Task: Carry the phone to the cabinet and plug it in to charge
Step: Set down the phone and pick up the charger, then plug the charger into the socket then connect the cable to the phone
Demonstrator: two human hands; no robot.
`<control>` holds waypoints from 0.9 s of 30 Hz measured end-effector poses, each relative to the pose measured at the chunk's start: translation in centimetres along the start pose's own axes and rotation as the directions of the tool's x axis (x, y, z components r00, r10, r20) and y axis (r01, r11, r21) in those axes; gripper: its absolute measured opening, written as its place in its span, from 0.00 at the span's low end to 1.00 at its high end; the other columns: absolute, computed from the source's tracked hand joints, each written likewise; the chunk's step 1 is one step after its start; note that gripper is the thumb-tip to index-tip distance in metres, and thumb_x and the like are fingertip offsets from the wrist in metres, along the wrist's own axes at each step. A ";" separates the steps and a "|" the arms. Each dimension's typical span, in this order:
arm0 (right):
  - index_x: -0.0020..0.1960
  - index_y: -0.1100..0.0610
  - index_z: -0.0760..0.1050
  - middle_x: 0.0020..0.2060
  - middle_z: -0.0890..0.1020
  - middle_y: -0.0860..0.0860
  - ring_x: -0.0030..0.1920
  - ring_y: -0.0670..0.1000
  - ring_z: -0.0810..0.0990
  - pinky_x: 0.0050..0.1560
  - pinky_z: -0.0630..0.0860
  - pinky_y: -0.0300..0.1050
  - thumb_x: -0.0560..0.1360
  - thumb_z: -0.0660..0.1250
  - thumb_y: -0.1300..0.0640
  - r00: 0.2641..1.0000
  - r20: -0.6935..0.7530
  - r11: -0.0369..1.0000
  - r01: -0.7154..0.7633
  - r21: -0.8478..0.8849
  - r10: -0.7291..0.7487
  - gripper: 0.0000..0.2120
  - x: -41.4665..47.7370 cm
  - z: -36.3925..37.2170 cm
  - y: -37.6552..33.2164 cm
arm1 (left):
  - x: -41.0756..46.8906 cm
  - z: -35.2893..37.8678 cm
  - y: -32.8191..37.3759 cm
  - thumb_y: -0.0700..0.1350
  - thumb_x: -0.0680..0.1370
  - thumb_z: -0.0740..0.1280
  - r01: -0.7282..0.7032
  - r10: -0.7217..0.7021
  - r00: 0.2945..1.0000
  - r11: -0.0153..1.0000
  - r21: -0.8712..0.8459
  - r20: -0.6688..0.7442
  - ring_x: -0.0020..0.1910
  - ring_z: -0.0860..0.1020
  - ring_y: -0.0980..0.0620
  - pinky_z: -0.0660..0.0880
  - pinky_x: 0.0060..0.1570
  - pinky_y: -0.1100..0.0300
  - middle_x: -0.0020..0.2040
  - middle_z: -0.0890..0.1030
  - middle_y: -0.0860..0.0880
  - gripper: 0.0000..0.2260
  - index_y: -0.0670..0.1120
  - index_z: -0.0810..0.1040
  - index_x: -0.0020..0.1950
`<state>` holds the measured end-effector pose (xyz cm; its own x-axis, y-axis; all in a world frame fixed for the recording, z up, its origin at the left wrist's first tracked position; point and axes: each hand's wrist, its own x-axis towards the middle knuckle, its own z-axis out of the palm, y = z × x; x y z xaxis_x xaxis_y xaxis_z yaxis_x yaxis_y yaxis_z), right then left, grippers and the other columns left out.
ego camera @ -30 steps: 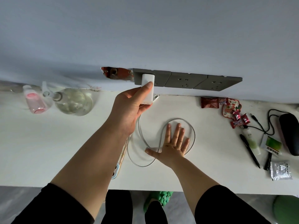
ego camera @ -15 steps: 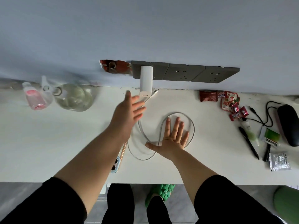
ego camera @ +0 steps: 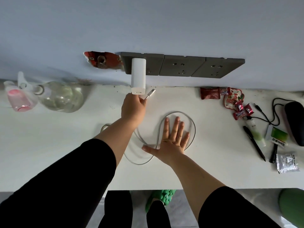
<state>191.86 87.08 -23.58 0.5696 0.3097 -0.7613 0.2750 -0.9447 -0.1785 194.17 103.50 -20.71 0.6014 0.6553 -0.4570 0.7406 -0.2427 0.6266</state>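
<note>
A white charger block (ego camera: pixel 138 76) sits plugged into the leftmost of the grey wall sockets (ego camera: pixel 182 67). My left hand (ego camera: pixel 133 108) is just below it, fingers closed on the white charging cable (ego camera: pixel 192 127) near its USB plug (ego camera: pixel 151 93), which points up toward the block's underside. The cable lies in loops on the white cabinet top (ego camera: pixel 49 145). My right hand (ego camera: pixel 172 139) rests flat, fingers spread, on the loops. The phone is almost wholly hidden under my left forearm; only a small curved edge (ego camera: pixel 104 127) shows.
A clear glass bottle (ego camera: pixel 60 96) and a pink-capped bottle (ego camera: pixel 17 98) lie at the left. Candy wrappers (ego camera: pixel 230 99), pens (ego camera: pixel 254 143), a black cable (ego camera: pixel 271 116) and a dark case (ego camera: pixel 294 122) crowd the right. A broken hole (ego camera: pixel 103 61) gapes beside the sockets.
My left hand let go of the charger block, dropped back, then closed on the cable near its USB plug and raised it under the block. My right hand stayed flat.
</note>
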 end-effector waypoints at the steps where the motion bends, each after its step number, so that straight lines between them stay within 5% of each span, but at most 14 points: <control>1: 0.61 0.43 0.11 0.62 0.12 0.50 0.63 0.52 0.12 0.63 0.18 0.58 0.53 0.54 0.18 1.000 -0.001 1.000 -0.001 -0.005 0.001 0.63 0.0 0.0 0.1 | -0.2 -0.1 0.0 0.42 0.78 0.64 0.002 -0.001 1.000 0.998 -0.055 0.020 0.46 0.82 0.40 0.78 0.51 0.47 0.48 0.83 0.38 0.10 0.38 0.78 0.56; 6: 0.58 0.43 0.10 0.60 0.11 0.50 0.61 0.51 0.11 0.61 0.16 0.57 0.51 0.55 0.18 1.000 0.008 1.000 -0.005 -0.009 0.005 0.64 -0.1 -0.1 0.2 | -3.0 -2.3 -0.4 0.40 0.78 0.62 0.112 -0.097 0.993 0.935 -0.337 0.061 0.33 0.74 0.51 0.74 0.42 0.55 0.37 0.76 0.48 0.10 0.41 0.80 0.56; 9: 0.57 0.42 0.09 0.58 0.10 0.49 0.59 0.51 0.10 0.61 0.18 0.57 0.49 0.55 0.17 0.999 0.043 1.000 -0.004 -0.004 0.005 0.64 -0.2 -0.6 0.0 | -4.8 -4.1 -0.2 0.48 0.76 0.64 0.138 -0.115 0.990 0.912 -0.387 0.083 0.32 0.69 0.50 0.68 0.38 0.56 0.34 0.75 0.47 0.12 0.40 0.79 0.44; 12: 0.58 0.40 0.11 0.58 0.10 0.48 0.61 0.51 0.11 0.63 0.20 0.57 0.50 0.52 0.16 0.996 0.083 1.000 0.030 0.008 -0.030 0.61 -0.5 -1.3 0.0 | -7.0 -5.2 0.3 0.56 0.77 0.64 0.230 -0.198 0.973 0.826 -0.514 0.117 0.31 0.71 0.56 0.69 0.34 0.62 0.37 0.80 0.56 0.14 0.47 0.83 0.48; 18: 0.76 0.46 0.32 0.75 0.30 0.46 0.76 0.48 0.31 0.76 0.36 0.55 0.72 0.46 0.28 0.992 0.022 0.992 0.124 -0.026 -0.124 0.42 -2.0 -2.6 3.5 | -10.0 -5.8 1.3 0.50 0.76 0.69 0.280 -0.273 0.953 0.636 -0.719 0.130 0.30 0.76 0.59 0.74 0.35 0.66 0.35 0.84 0.55 0.08 0.48 0.83 0.47; 27: 0.76 0.50 0.34 0.73 0.27 0.45 0.76 0.49 0.31 0.76 0.42 0.50 0.73 0.48 0.29 0.985 0.085 0.986 0.156 -0.062 -0.151 0.43 -1.9 -2.9 4.6 | -10.2 -6.2 3.3 0.45 0.78 0.67 0.219 -0.221 0.968 0.505 -0.835 0.120 0.33 0.80 0.55 0.78 0.38 0.65 0.39 0.86 0.48 0.07 0.42 0.81 0.48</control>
<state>194.29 82.42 -21.18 0.4539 0.4383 -0.7758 0.4080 -0.8763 -0.2563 188.62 100.49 -10.03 0.4543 0.6021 -0.6566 0.2558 0.6178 0.7436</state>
